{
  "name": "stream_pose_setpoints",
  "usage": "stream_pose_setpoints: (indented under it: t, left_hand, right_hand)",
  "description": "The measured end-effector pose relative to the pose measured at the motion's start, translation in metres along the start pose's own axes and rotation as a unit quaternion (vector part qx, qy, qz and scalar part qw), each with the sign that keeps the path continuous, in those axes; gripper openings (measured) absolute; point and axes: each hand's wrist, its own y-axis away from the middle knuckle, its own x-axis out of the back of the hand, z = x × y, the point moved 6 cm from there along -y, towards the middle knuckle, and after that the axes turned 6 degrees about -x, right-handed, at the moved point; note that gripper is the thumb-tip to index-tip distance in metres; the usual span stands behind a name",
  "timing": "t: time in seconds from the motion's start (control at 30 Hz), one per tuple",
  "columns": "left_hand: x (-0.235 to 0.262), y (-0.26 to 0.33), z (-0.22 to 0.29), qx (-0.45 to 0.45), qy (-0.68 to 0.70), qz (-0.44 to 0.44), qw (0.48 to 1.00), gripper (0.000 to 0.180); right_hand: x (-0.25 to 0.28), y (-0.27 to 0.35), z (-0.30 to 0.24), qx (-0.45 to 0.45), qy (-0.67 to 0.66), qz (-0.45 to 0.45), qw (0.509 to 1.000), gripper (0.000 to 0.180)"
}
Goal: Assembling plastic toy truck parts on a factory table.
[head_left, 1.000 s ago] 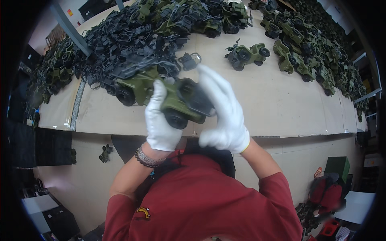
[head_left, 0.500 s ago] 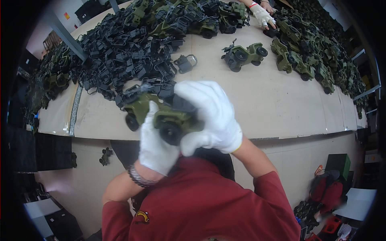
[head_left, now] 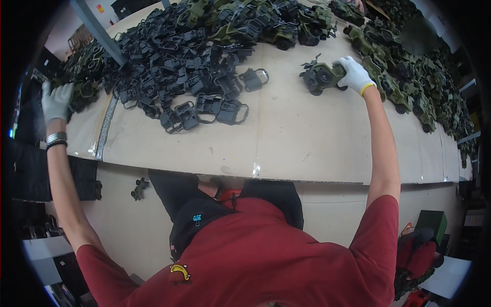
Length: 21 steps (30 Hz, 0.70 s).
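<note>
The right hand [head_left: 355, 75], white-gloved, is gripping the right end of a green toy vehicle [head_left: 321, 78], which is sitting on the bench [head_left: 291, 138] between a pile of dark grey frames [head_left: 174, 56] and a heap of green vehicles [head_left: 404, 87]. The left hand [head_left: 57, 101], also gloved, is hanging empty, its fingers apart, near a vehicle cluster [head_left: 87, 93] at far left.

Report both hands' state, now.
Left hand: open, slightly blurred, nothing seen in it.
Right hand: closed on one end of a green toy vehicle.
</note>
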Motion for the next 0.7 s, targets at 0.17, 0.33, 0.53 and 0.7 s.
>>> stream_pose_setpoints:
  t: [0.17,0.33,0.53,0.7]
  left_hand:
    - [-0.081,0.178,-0.145,0.052,-0.207,-0.190,0.958,0.040]
    - [-0.153,0.357,-0.231,0.138,-0.202,-0.383,0.891,0.071]
    - [-0.207,0.395,-0.261,0.096,0.053,-0.271,0.956,0.076]
    - [-0.139,0.350,-0.221,0.139,0.152,-0.025,0.978,0.034]
  right_hand:
    - [0.012,0.036,-0.005,-0.012,-0.106,0.081,0.991,0.056]
    - [0.024,0.077,-0.098,-0.051,-0.401,0.120,0.907,0.052]
    - [0.054,0.148,-0.279,0.101,-0.281,0.158,0.941,0.058]
    - [0.051,0.094,-0.285,0.102,-0.471,-0.046,0.875,0.038]
